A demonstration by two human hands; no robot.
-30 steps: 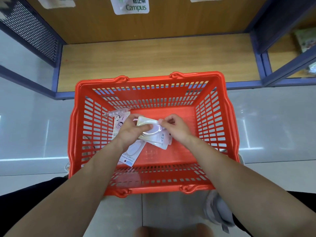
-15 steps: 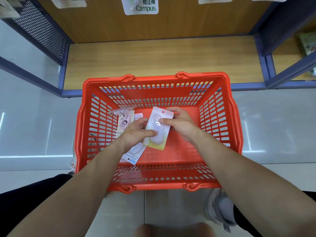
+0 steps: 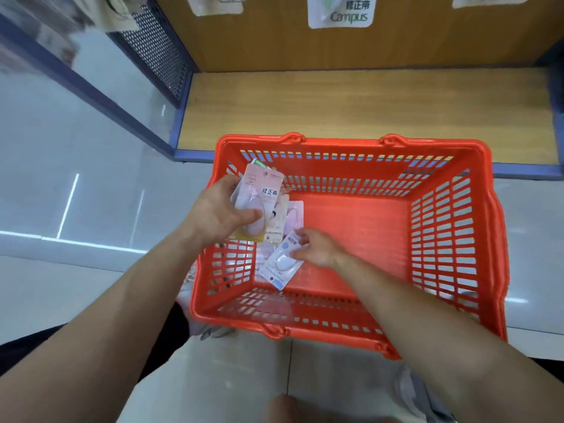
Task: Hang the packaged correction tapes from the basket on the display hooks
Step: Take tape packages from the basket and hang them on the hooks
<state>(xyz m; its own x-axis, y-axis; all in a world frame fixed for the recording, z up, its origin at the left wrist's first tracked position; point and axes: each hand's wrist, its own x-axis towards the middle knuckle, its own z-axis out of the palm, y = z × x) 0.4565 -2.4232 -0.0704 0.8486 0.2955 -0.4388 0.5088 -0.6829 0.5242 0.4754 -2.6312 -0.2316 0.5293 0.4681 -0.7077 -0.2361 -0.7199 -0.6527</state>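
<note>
An orange plastic basket (image 3: pixel 451 248) stands on the floor before a wooden shelf. My left hand (image 3: pixel 218 213) grips a small stack of packaged correction tapes (image 3: pixel 262 193) above the basket's left side, thumb across the front pack. My right hand (image 3: pixel 317 248) reaches into the basket and its fingertips pinch another pack with a pale oval tape (image 3: pixel 282 262) lying on the bottom. A pink pack (image 3: pixel 294 218) lies behind it. Hung packs, one printed "Campus" (image 3: pixel 340 10), show at the top edge on the wooden back panel.
The wooden bottom shelf (image 3: pixel 351 108) with a blue frame lies just beyond the basket. A perforated metal side panel (image 3: pixel 158 47) stands at the upper left. Glossy floor tiles (image 3: pixel 76 190) surround the basket. My knee (image 3: pixel 293 410) is at the bottom edge.
My left hand has lifted the stack of packs up and to the left. My right hand let go of that pack and dropped to another one on the basket floor. The view shifted left.
</note>
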